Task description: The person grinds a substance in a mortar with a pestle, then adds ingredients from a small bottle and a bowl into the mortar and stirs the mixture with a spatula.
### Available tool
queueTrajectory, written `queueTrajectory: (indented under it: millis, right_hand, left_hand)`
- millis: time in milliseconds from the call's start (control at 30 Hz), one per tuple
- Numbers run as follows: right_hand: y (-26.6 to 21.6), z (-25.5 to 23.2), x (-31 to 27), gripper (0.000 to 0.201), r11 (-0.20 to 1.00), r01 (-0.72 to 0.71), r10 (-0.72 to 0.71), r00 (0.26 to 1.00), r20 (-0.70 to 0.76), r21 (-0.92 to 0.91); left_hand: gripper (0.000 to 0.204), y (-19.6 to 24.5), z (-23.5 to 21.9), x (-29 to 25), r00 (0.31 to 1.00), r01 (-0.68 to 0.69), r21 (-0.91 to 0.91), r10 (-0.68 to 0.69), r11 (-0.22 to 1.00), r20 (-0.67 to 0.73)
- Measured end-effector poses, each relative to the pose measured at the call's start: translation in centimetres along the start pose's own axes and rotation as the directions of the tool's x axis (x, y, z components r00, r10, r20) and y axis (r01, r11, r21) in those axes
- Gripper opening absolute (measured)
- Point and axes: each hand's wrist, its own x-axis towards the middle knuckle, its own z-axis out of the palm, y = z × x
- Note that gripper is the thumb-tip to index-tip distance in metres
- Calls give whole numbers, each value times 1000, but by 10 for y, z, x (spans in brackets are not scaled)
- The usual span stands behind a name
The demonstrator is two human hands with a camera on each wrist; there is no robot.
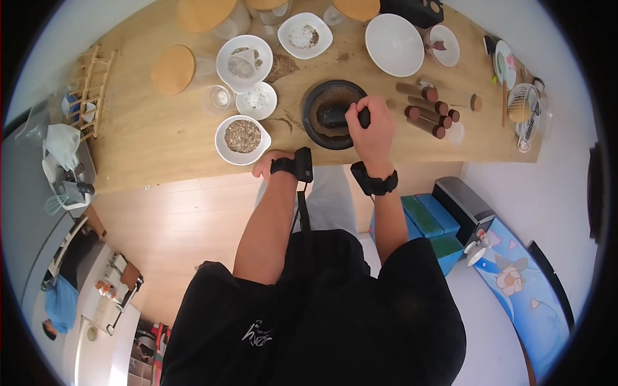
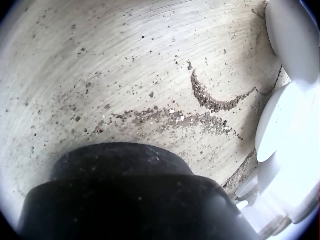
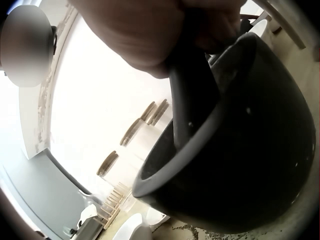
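My right hand (image 1: pixel 373 132) grips the black pestle (image 1: pixel 333 117), its head down inside the black mortar (image 1: pixel 308 122). Brownish ground material lines the mortar's inside. In the right wrist view the pestle's shaft (image 3: pixel 192 100) slants down past the rim of the mortar (image 3: pixel 250 150), below the curled fingers. My left hand (image 1: pixel 270 163) rests at the table's front edge, beside a white spouted bowl (image 1: pixel 222 149) of coarse brown bits. The left wrist view shows no fingers, only spilled crumbs (image 2: pixel 215 102) on the wood and a dark rounded shape (image 2: pixel 125 190) at the bottom.
White bowls (image 1: pixel 305 35) with powder stand behind and left of the mortar. A large white bowl (image 1: pixel 394 45) sits at the back. Several brown-capped tubes (image 1: pixel 425 112) lie right of the mortar. Wooden-lidded jars (image 1: pixel 206 16) line the back; a wooden rack (image 1: pixel 93 90) is far left.
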Motion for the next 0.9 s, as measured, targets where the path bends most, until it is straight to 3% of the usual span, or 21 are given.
queueTrajectory:
  millis: [100, 133, 233, 267, 367, 400, 533, 633, 667, 767, 800, 900]
  right_hand:
    - [4, -5, 6, 16, 998, -34, 28, 995, -95, -61]
    - [12, 0, 4, 16, 996, -87, 86, 978, -188, 1]
    - [3, 6, -1, 14, 999, 39, -39, 995, -90, -7]
    - [4, 4, -2, 14, 1000, 17, -17, 999, -34, -2]
    - [10, -3, 7, 16, 997, 9, -18, 992, -122, -74]
    - [12, 3, 7, 16, 998, -47, 39, 978, -206, -31]
    - [-4, 9, -4, 14, 996, 80, -82, 995, -64, -42]
    - [6, 2, 4, 15, 994, 68, -77, 992, -105, -81]
    - [6, 4, 6, 15, 999, 2, -10, 980, -198, -42]
    - [-3, 11, -3, 14, 997, 68, -70, 991, -113, -23]
    - [-4, 6, -3, 13, 999, 53, -53, 998, -19, 4]
    - [2, 1, 5, 13, 1000, -4, 3, 999, -53, -18]
  left_hand:
    - [49, -1, -1, -3, 1000, 10, -59, -9, 998, 10]
    - [49, -1, -1, -4, 1000, 19, -83, -18, 996, 11]
    - [49, -2, -3, -4, 999, 40, -125, -39, 991, 10]
    - [48, -2, -2, -4, 999, 44, -136, -43, 990, 14]
    - [48, -1, -3, -8, 999, 51, -172, -49, 984, 18]
    - [48, 0, -3, -9, 998, 59, -191, -56, 980, 22]
    - [48, -2, -6, -9, 996, 86, -238, -83, 967, 24]
    - [47, 0, -6, -12, 996, 94, -269, -87, 958, 36]
    - [47, 0, -6, -14, 995, 100, -285, -92, 953, 41]
    - [47, -1, -8, -15, 992, 126, -319, -117, 939, 48]
    - [47, 0, -8, -17, 992, 130, -331, -120, 935, 50]
    - [47, 1, -9, -23, 989, 148, -371, -132, 917, 68]
